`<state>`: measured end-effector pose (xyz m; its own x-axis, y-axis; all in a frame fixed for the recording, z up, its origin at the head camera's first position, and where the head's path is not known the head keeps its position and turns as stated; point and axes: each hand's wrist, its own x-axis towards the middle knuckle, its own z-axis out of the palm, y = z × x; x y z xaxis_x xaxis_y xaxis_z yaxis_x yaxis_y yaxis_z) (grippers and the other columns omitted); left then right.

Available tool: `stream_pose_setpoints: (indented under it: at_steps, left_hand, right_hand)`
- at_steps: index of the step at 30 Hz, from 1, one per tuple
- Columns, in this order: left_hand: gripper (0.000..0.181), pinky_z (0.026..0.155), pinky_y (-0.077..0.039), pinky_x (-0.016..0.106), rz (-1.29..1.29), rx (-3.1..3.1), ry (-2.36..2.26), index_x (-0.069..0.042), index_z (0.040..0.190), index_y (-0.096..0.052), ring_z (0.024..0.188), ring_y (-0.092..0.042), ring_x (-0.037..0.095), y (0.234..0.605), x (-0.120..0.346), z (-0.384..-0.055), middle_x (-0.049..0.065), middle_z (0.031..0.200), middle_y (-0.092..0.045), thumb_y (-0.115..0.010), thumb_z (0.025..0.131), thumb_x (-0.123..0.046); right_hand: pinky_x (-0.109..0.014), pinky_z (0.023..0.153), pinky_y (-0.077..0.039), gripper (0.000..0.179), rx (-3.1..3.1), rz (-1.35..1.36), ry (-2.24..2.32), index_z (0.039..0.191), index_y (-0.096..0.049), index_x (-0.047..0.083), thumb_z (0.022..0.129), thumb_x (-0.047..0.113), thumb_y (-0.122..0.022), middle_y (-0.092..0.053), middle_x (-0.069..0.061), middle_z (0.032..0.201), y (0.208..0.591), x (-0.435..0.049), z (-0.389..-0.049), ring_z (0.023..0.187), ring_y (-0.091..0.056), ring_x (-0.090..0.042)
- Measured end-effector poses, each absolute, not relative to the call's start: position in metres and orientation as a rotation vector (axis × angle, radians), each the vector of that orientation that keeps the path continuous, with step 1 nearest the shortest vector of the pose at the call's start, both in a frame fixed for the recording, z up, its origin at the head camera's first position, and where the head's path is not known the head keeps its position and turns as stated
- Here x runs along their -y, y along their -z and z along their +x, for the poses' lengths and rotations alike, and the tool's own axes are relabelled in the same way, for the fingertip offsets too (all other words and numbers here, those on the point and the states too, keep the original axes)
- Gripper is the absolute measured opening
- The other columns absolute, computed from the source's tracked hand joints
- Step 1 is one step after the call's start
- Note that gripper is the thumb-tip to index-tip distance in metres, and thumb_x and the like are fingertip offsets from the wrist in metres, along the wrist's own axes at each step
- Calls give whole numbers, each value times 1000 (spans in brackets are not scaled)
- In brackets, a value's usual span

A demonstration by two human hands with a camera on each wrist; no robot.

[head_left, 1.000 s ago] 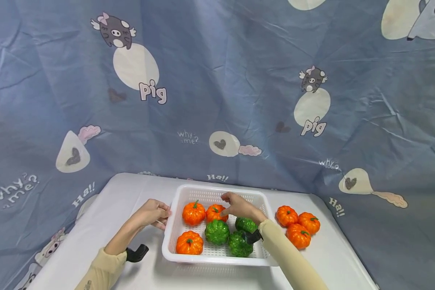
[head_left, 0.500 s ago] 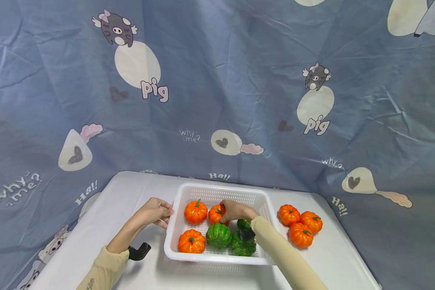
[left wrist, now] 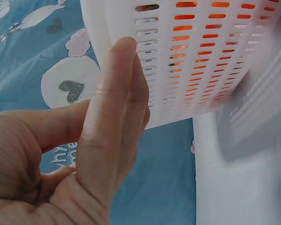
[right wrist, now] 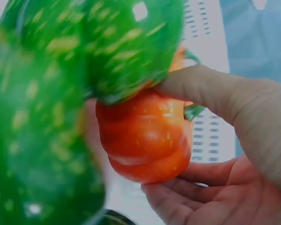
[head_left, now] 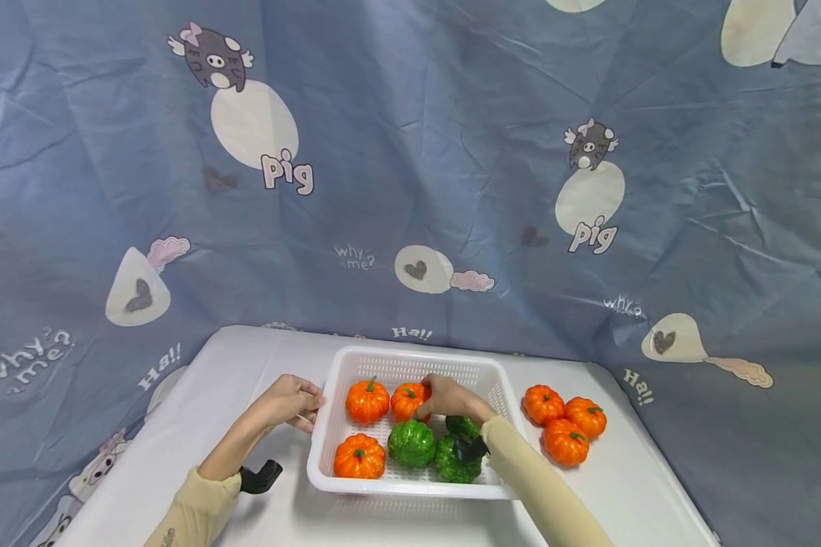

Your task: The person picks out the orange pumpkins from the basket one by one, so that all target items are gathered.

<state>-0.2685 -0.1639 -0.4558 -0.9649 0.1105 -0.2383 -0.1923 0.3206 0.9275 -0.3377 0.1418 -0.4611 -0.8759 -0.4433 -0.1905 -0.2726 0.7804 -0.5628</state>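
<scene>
A white plastic basket (head_left: 410, 490) holds several small orange and green pumpkins. My right hand (head_left: 451, 397) is inside it and grips the orange pumpkin (head_left: 404, 403) at the back middle. The right wrist view shows the thumb on top of this pumpkin (right wrist: 143, 140) and the fingers beneath it. At the basket's left rim is my left hand (head_left: 289, 401). Its nearly straight fingers touch the perforated side wall (left wrist: 187, 61) from outside, while the thumb tip is hidden behind them.
Inside the basket are two other orange pumpkins, one behind (head_left: 366, 403) and one in front (head_left: 359, 458). Green pumpkins (head_left: 412, 444) sit middle and right. Right of the basket, three orange pumpkins (head_left: 565, 443) cluster on the white table (head_left: 260, 361). A blue patterned cloth (head_left: 410, 152) hangs behind.
My right hand has lowered from above the back middle orange pumpkin and taken hold of it. The left hand has stayed at the basket's rim.
</scene>
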Motion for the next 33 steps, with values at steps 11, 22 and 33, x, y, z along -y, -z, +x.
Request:
stream_pose_setpoints:
  at_steps: [11,22,33]
  left_hand:
    - [24,60,-63,34,-78,-2328,-1686,13,107,-60,62,-66,16,458,163,-268,12,76,-67,-61,89,-4]
    - [26,60,-63,33,-55,-2326,-1679,13,108,-59,63,-67,15,457,166,-269,11,76,-67,-60,90,-4]
    - [29,60,-63,33,-28,-2309,-1670,14,112,-57,64,-67,15,454,165,-271,12,77,-68,-60,90,-5]
  right_hand:
    - [-29,80,-55,66,-2752,-473,1136,125,-57,-4,70,22,-82,-67,-11,106,439,-165,-309,93,-62,-18]
    - [-48,95,-54,73,-2681,-403,1390,133,-48,-6,73,16,-82,-54,-23,132,419,-191,-260,122,-54,-40]
    - [-47,97,-54,72,-2718,-326,1347,134,-49,-2,72,18,-82,-54,-21,134,411,-218,-239,124,-53,-41]
